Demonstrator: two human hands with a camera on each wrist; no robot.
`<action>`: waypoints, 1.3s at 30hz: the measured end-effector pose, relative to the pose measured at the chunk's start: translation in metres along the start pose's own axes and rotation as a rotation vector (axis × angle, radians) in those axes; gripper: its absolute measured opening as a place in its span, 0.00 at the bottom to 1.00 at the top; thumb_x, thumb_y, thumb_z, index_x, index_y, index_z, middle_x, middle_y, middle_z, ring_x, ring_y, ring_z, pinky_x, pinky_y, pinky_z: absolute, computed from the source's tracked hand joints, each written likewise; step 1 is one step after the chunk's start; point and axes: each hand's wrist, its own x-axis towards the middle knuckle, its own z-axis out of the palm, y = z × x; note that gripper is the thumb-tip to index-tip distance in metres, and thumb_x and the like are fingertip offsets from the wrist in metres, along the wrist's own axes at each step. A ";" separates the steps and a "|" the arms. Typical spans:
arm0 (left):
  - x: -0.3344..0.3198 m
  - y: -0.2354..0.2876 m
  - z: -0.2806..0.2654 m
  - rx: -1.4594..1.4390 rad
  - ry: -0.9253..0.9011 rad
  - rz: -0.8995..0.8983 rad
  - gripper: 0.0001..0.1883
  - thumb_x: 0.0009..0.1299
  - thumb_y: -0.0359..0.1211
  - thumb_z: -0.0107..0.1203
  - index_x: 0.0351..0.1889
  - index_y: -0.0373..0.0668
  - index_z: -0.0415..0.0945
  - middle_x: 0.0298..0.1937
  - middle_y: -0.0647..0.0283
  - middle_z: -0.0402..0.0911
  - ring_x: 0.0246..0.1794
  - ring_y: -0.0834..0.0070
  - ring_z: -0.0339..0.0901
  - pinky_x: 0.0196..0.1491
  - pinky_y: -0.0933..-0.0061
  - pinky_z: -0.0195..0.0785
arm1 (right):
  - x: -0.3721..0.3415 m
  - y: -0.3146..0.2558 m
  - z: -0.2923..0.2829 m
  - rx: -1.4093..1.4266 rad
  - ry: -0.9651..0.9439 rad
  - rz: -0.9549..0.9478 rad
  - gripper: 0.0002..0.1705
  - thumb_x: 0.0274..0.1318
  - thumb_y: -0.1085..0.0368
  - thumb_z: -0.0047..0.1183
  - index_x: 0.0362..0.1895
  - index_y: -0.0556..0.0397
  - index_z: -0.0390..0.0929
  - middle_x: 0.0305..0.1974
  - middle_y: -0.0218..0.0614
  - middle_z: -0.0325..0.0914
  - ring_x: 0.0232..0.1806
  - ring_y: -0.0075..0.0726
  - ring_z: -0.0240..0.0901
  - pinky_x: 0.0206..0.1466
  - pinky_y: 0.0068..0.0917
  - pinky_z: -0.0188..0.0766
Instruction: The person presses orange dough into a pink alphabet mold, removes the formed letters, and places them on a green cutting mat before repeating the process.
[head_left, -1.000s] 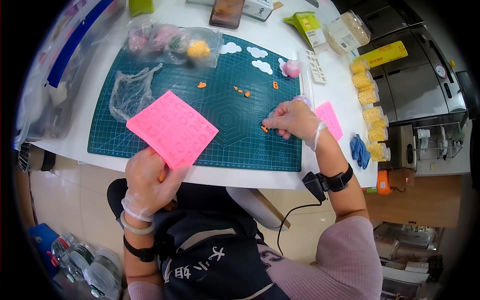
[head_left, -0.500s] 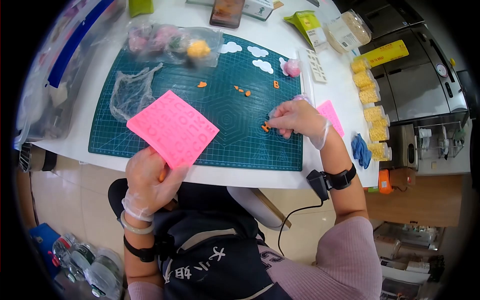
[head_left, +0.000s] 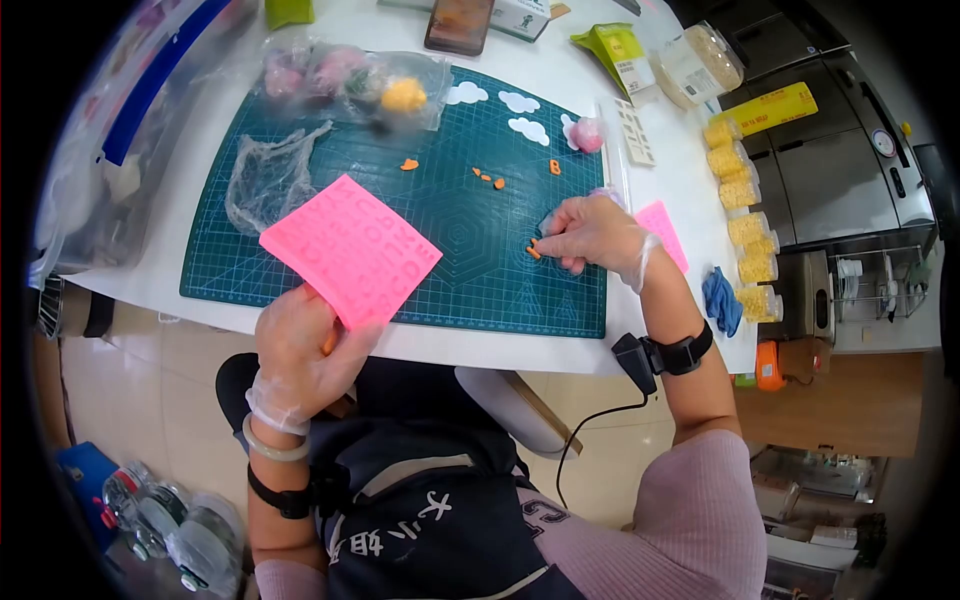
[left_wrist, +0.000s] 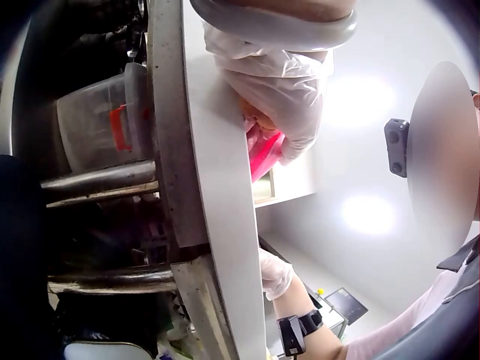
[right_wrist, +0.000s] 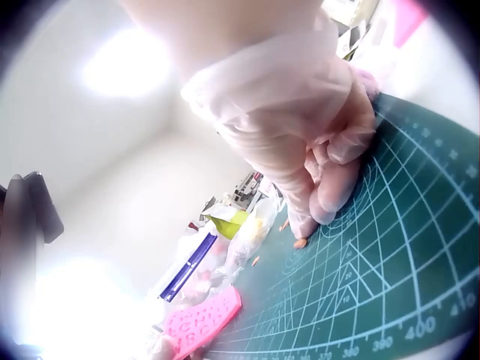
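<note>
In a thin clear glove, my left hand (head_left: 305, 340) grips the corner of a pink letter mould (head_left: 355, 250), its letter-marked face turned up. A bit of orange dough (head_left: 329, 343) shows between the palm and thumb of that hand. My gloved right hand (head_left: 590, 238) is low over the green cutting mat (head_left: 430, 310), thumb and forefinger pinching a small orange letter (head_left: 534, 249) at its edge. In the right wrist view the fingertips come down right at the orange letter (right_wrist: 301, 244). An orange letter B (head_left: 555, 167) and several orange scraps (head_left: 487, 178) lie farther back.
White cloud cutouts (head_left: 518, 102) and a pink ball (head_left: 587, 134) lie at the mat's back right. Bagged coloured dough (head_left: 404, 95) and crumpled clear film (head_left: 265, 180) are at left. A second pink mould (head_left: 660, 235) lies right of the mat, near yellow-filled jars (head_left: 748, 230).
The orange letter, seen flat as an H half a second ago, now shows narrower and tilted at my right fingertips. My left hand and the mould have hardly moved.
</note>
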 end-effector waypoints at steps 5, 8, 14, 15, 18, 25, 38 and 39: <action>0.001 0.000 0.000 -0.003 0.015 0.002 0.08 0.55 0.31 0.66 0.27 0.41 0.77 0.20 0.62 0.70 0.20 0.62 0.68 0.25 0.65 0.60 | 0.002 -0.008 -0.006 -0.041 -0.049 0.053 0.14 0.47 0.65 0.68 0.32 0.61 0.78 0.22 0.34 0.77 0.20 0.23 0.74 0.24 0.19 0.71; 0.001 0.001 0.001 0.009 0.015 0.015 0.08 0.55 0.31 0.66 0.27 0.41 0.77 0.20 0.62 0.70 0.20 0.62 0.68 0.25 0.65 0.60 | -0.002 -0.015 -0.001 -0.119 -0.021 0.069 0.17 0.45 0.61 0.70 0.30 0.59 0.78 0.21 0.33 0.77 0.21 0.23 0.73 0.25 0.18 0.71; 0.003 0.003 -0.001 -0.005 0.000 -0.015 0.08 0.56 0.31 0.65 0.28 0.41 0.77 0.21 0.61 0.71 0.21 0.62 0.69 0.26 0.64 0.61 | -0.005 -0.023 0.005 -0.231 0.026 0.081 0.19 0.44 0.57 0.71 0.28 0.57 0.76 0.22 0.33 0.76 0.22 0.24 0.72 0.27 0.19 0.70; 0.002 0.003 0.000 -0.002 -0.006 -0.015 0.08 0.56 0.31 0.65 0.28 0.41 0.77 0.21 0.61 0.71 0.21 0.62 0.69 0.26 0.64 0.61 | -0.005 -0.021 0.006 -0.218 0.029 0.086 0.19 0.44 0.57 0.72 0.29 0.57 0.76 0.22 0.33 0.76 0.22 0.24 0.72 0.26 0.20 0.70; 0.001 0.002 -0.001 -0.001 -0.009 -0.010 0.08 0.56 0.31 0.65 0.28 0.41 0.77 0.21 0.61 0.71 0.21 0.62 0.69 0.26 0.64 0.60 | -0.002 -0.014 -0.003 -0.053 -0.032 0.089 0.20 0.43 0.57 0.72 0.29 0.57 0.77 0.22 0.33 0.76 0.22 0.24 0.72 0.27 0.20 0.70; 0.002 0.003 -0.001 -0.005 -0.001 0.002 0.08 0.57 0.31 0.65 0.29 0.40 0.78 0.21 0.61 0.71 0.21 0.62 0.69 0.25 0.65 0.60 | -0.003 -0.012 0.007 -0.166 0.039 0.057 0.20 0.44 0.56 0.71 0.29 0.58 0.78 0.23 0.33 0.76 0.24 0.24 0.72 0.28 0.20 0.70; 0.002 -0.001 0.001 0.002 0.004 0.015 0.08 0.56 0.31 0.66 0.29 0.41 0.78 0.21 0.62 0.70 0.20 0.63 0.68 0.25 0.65 0.60 | -0.012 -0.010 0.008 -0.189 0.066 0.024 0.27 0.44 0.55 0.72 0.39 0.64 0.77 0.29 0.36 0.77 0.26 0.25 0.72 0.30 0.21 0.71; 0.002 -0.001 0.002 -0.007 0.007 0.006 0.08 0.56 0.31 0.66 0.29 0.41 0.78 0.21 0.61 0.70 0.20 0.63 0.68 0.25 0.65 0.60 | -0.012 -0.010 0.008 -0.177 0.065 0.013 0.28 0.44 0.55 0.72 0.41 0.64 0.77 0.29 0.36 0.77 0.26 0.25 0.72 0.30 0.21 0.71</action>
